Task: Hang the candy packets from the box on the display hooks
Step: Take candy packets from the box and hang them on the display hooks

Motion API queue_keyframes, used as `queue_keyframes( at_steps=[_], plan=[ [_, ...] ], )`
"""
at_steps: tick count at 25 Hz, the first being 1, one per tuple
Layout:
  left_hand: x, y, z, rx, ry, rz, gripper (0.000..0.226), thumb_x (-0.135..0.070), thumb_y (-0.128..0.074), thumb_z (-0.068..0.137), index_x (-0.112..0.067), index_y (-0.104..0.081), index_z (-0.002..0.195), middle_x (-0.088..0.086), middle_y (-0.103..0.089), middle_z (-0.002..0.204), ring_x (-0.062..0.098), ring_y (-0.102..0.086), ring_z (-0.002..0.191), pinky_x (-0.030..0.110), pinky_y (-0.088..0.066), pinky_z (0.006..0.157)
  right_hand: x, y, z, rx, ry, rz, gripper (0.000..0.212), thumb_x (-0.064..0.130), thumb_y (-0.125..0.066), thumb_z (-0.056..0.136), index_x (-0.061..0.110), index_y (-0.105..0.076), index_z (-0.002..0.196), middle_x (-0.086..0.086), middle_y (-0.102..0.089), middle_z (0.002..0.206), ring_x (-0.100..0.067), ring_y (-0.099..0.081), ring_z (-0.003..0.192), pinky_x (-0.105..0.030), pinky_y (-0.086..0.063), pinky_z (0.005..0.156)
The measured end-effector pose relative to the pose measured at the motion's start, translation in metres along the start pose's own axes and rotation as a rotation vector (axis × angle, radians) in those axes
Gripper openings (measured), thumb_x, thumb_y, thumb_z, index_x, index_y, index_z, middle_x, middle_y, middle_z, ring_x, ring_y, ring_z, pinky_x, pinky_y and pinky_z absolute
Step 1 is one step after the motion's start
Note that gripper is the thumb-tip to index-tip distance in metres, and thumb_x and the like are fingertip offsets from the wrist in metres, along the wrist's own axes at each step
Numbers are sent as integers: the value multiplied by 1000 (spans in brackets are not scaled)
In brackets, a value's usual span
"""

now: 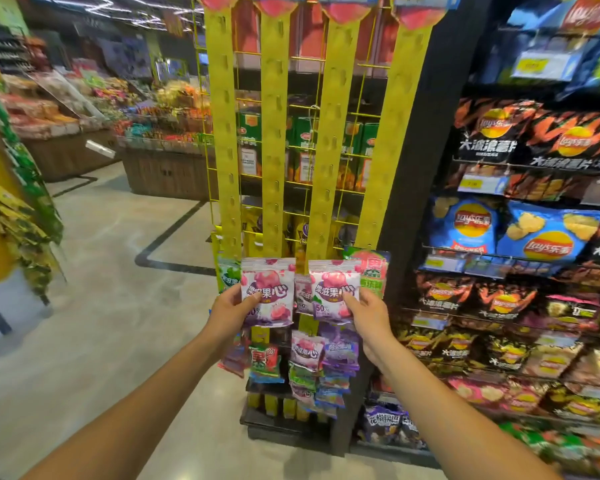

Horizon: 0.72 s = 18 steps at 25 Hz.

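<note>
Glossy pink packets (pixel 268 292) in hands (pixel 227 311)

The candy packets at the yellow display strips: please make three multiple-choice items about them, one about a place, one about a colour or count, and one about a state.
1. Where do the bags of potato chips stand, seen from the yellow display strips?
A. On the shelves to the right
B. On the floor in front
C. On the bins to the left

2. How many candy packets do the two hands hold up?
A. One
B. Two
C. Four

3. In what state are the upper parts of the strips?
A. Full of packets
B. Bare, with no packets
C. Covered by a box

Answers: 1 A, the chip shelves are right of the strips. 2 B, the left hand holds one pink packet and the right hand holds another. 3 B, packets hang only low down.
</note>
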<state>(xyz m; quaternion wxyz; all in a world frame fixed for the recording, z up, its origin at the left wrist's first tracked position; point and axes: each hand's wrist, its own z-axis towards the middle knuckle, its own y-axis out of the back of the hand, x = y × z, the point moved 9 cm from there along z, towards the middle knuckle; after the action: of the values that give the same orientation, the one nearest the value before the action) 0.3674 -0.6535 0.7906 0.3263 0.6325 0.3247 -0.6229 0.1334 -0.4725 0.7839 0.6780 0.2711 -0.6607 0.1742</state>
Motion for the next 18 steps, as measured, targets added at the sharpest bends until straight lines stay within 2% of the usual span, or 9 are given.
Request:
queue_keyframes(
  at_steps=[3, 5, 7, 8, 10, 12, 18],
  plan=[
    [7, 19, 25, 15, 18, -11, 11, -17, -62, 104, -18, -69, 112, 3, -80, 99, 20, -76, 86, 33, -59, 68, 2, -20, 12, -58, -37, -15, 34, 26, -61, 103, 4, -67, 129, -18, -74, 110, -37, -68, 109, -47, -54, 94],
    [10, 26, 40, 16, 28, -18, 11, -17, -62, 104, -25, -68, 108, 3, -80, 101, 19, -76, 85, 36, -60, 70, 0, -28, 23, -111, -61, -54, 33, 19, -56, 106, -8, -62, 124, -26, -71, 109, -43, -65, 107, -46, -51, 95],
    [9, 31, 51, 23, 26, -36, 18, -13, -61, 105, -31, -65, 104, -1, -81, 96, 13, -77, 79, 30, -59, 64, -5, -34, 33, -135, -108, -61, 34, 20, -53, 107, -8, -63, 122, -25, -69, 118, -43, -62, 117, -41, -47, 95],
    [8, 32, 56, 37, 21, -38, 19, -13, -60, 105, -31, -65, 105, -1, -81, 96, 13, -77, 78, 29, -59, 62, -4, -37, 38, -147, -126, -58, 36, 22, -52, 108, -6, -62, 129, -23, -68, 124, -41, -59, 124, -41, -46, 98],
    [11, 33, 66, 62, 28, -38, 14, -13, -60, 104, -23, -66, 113, 5, -80, 103, 22, -79, 87, 36, -63, 69, 1, -38, 48, -172, -144, -69, 39, 24, -50, 109, 2, -59, 140, -11, -68, 129, -33, -57, 131, -35, -44, 98],
    [14, 34, 74, 79, 35, -48, 15, -13, -61, 104, -15, -66, 118, 9, -79, 108, 30, -78, 97, 45, -64, 81, 3, -40, 60, -191, -146, -63, 43, 24, -50, 109, 4, -54, 147, -9, -61, 143, -29, -53, 136, -33, -41, 102],
    [28, 31, 92, 108, 57, -57, 18, -15, -62, 104, -14, -65, 122, 12, -79, 110, 35, -76, 102, 57, -61, 91, -15, -43, 73, -230, -171, -95, 47, 24, -54, 108, 2, -50, 150, -11, -51, 155, -31, -47, 143, -42, -37, 117]
  ],
)
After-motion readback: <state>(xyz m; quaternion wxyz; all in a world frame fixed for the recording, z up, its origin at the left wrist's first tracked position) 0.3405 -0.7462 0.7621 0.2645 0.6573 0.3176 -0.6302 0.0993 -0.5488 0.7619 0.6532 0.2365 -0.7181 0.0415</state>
